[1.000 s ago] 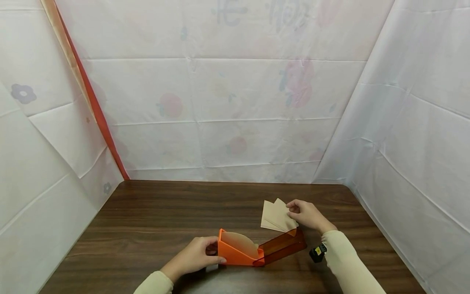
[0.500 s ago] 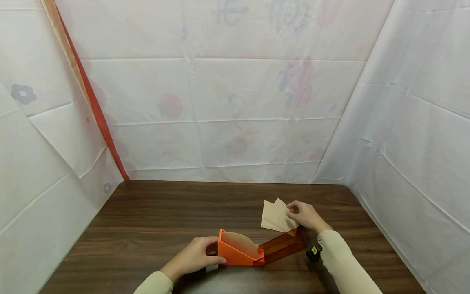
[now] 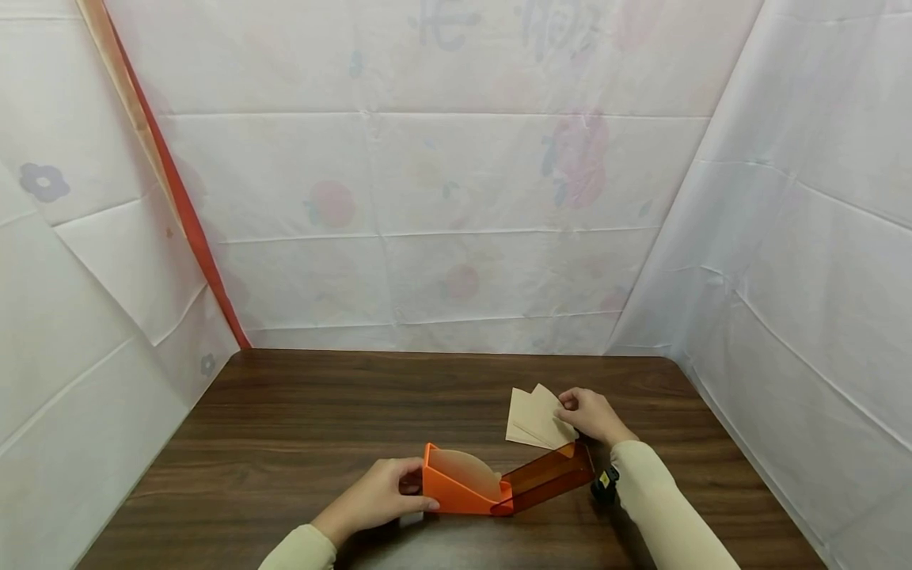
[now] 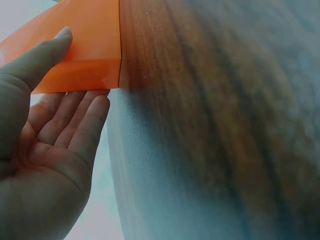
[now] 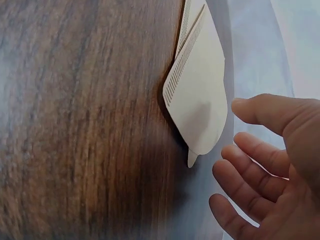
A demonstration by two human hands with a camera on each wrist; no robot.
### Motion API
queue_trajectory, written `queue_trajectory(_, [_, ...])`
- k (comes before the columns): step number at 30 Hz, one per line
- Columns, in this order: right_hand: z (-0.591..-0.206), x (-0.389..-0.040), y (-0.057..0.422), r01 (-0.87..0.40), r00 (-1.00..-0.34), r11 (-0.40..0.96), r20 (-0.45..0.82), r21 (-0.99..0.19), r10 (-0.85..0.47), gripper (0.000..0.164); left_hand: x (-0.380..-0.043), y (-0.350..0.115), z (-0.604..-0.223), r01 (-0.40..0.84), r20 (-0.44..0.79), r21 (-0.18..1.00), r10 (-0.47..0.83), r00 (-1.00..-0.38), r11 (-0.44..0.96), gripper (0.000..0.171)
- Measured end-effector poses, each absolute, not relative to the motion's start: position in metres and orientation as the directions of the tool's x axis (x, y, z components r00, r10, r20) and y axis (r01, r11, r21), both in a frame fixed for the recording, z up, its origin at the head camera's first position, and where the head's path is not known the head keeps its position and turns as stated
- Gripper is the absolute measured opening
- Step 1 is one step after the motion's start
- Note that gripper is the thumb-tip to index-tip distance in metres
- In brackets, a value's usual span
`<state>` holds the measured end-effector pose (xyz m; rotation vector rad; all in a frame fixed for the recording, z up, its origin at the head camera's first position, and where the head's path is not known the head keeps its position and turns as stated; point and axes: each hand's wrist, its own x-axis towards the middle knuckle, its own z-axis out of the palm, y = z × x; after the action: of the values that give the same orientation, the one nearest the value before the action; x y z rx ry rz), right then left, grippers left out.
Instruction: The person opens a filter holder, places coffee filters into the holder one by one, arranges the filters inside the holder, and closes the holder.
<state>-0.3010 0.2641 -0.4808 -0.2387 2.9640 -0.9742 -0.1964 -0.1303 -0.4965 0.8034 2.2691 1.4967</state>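
Overlapped flat cream paper sheets (image 3: 536,419) lie on dark wood-grain table (image 3: 342,412), 9 o'clock from right hand (image 3: 594,414), the nearer; top sheet (image 3: 549,419) slants roughly 11-to-5. Right thumb and fingers apart, nothing held. Left hand (image 3: 379,492) grips wedge-shaped orange plastic holder (image 3: 454,492), sheets' 7-to-8 o'clock.

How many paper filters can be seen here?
3 can be told apart: the lower paper filter and the upper paper filter overlapping it, both on the table, plus a third paper filter in the orange box. More may be hidden behind these.
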Motion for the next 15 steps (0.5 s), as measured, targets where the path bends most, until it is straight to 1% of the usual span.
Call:
queue_trajectory(5, [-0.4806, -0.3041, 0.2628, -0.129, -0.990, 0.811, 0.022, -0.571, -0.142, 0.035, -0.1964, -0.1300, -0.4964, 0.283, 0.052, 0.912, 0.602, -0.797, 0.296, 0.029])
queue_trajectory(15, [-0.4820, -0.3102, 0.2633, -0.077, -0.992, 0.830, -0.045, -0.552, -0.122, 0.049, -0.1968, -0.1295, -0.4966, 0.290, 0.055, 0.909, 0.603, -0.796, 0.300, 0.029])
